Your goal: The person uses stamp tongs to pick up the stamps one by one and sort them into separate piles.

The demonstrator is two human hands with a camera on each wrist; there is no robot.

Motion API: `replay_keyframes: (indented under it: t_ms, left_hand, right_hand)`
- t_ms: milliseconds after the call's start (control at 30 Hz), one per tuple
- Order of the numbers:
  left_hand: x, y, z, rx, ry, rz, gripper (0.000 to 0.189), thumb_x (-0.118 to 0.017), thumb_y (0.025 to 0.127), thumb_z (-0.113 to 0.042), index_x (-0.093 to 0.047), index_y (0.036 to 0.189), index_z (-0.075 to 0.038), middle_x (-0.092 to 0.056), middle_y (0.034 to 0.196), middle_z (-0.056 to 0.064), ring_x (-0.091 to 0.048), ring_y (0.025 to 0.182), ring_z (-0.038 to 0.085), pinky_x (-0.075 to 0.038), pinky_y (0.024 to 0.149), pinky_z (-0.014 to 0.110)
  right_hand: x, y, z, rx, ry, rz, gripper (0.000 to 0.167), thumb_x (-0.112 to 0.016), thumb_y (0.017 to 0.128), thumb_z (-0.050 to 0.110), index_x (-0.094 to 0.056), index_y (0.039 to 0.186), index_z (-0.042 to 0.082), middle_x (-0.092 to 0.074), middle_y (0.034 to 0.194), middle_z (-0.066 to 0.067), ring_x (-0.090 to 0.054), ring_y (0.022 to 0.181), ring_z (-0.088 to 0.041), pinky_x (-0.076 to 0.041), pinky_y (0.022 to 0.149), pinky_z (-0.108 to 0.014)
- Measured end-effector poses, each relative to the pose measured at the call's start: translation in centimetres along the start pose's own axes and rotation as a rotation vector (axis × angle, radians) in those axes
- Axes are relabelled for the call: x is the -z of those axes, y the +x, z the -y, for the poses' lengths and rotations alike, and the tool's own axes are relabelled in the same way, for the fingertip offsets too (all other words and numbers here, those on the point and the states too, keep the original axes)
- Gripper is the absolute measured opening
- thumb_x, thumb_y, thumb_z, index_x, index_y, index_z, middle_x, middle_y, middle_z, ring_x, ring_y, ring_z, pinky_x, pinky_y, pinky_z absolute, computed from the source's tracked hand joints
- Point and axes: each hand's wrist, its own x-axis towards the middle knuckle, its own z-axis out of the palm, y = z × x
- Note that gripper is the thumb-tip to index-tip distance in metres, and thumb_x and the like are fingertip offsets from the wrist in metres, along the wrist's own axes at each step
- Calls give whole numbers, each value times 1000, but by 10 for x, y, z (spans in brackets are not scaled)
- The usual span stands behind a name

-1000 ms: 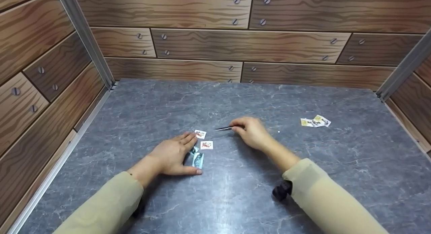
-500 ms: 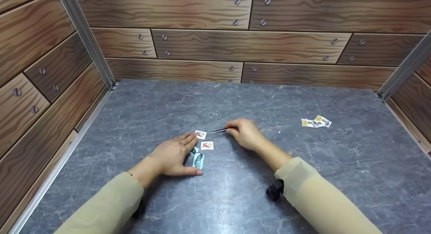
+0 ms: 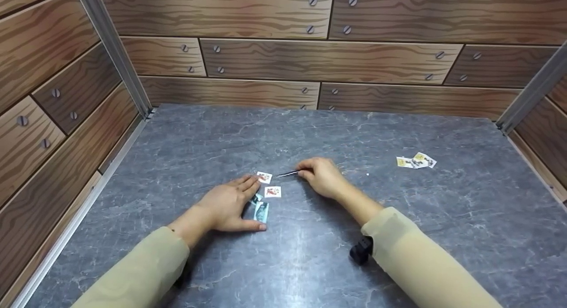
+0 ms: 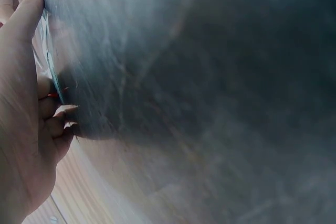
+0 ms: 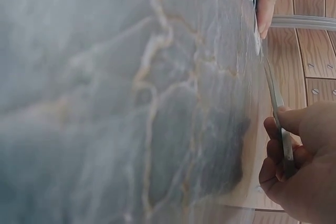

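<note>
While right hand pinches metal tweezers, tip just beside upper red-print card on grey table, left hand is released, fingers extended at that card, thumb at blue card. Yellow-print cards well right; lettering too small to read.

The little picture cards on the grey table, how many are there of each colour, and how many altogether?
Red-and-white cards: 2
Blue cards: 2 showing, one partly hidden by the left hand
Yellow-and-white cards: 2
Total: 6 cards that I can see
</note>
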Motion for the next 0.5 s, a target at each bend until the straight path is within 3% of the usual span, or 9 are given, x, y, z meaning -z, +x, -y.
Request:
replay_keyframes:
  t_ms: [500]
  left_hand:
    - [0, -1, 0, -13, -15, -23, 122, -49, 88, -91, -33, 164, 3, -33, 169, 19, -30, 157, 37, -35, 124, 48]
  right_hand:
    - [-6, 2, 6, -5, 21, 4, 16, -73, 99, 10, -82, 110, 3, -79, 114, -12, -72, 115, -33, -53, 105, -50]
